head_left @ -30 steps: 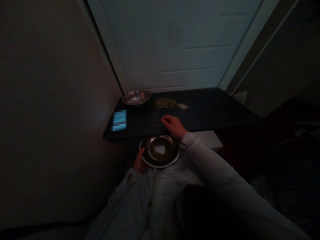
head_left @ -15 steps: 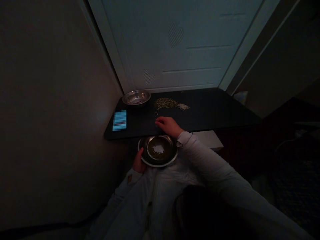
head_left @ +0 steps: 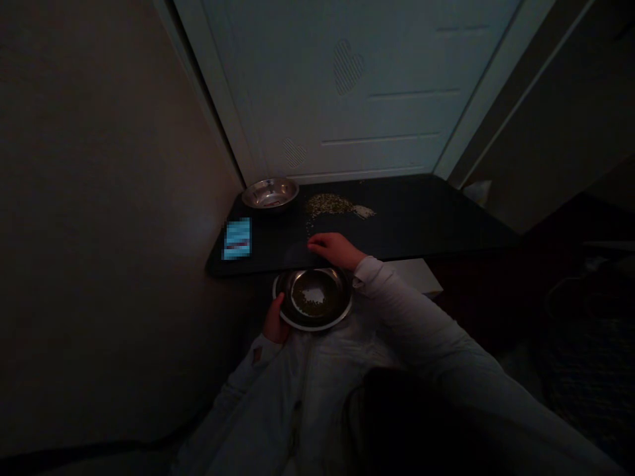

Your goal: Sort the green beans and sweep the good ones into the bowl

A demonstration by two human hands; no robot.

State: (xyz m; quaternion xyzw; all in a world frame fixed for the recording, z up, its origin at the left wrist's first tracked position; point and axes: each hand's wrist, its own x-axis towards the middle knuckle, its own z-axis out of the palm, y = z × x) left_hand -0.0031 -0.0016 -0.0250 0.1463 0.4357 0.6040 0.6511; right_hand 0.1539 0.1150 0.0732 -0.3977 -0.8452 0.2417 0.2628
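My left hand (head_left: pixel 276 320) grips the left rim of a metal bowl (head_left: pixel 317 325) held just below the table's front edge. Small greenish grains (head_left: pixel 311 305) lie in a ring on the bowl's bottom. Over the front of the dark table, my right hand (head_left: pixel 336 249) is closed, thumb and fingers pinched together; whatever they hold is too small to make out. Beyond it lies a heap of mixed grains (head_left: pixel 330 203), with a small pile of white grains (head_left: pixel 364 211) at its right end. A few loose grains trail from the heap towards my fingertips.
A second metal bowl (head_left: pixel 270 194) stands at the table's back left corner. In front of it lies a blurred light-blue packet or card (head_left: pixel 237 238). The dark table (head_left: pixel 421 218) meets a white door (head_left: pixel 387 119) behind. A white box-like thing (head_left: pixel 414 276) sits under the front edge.
My right hand has barely shifted, its fingers still pinched above the table. The left hand and the bowl stay in place.
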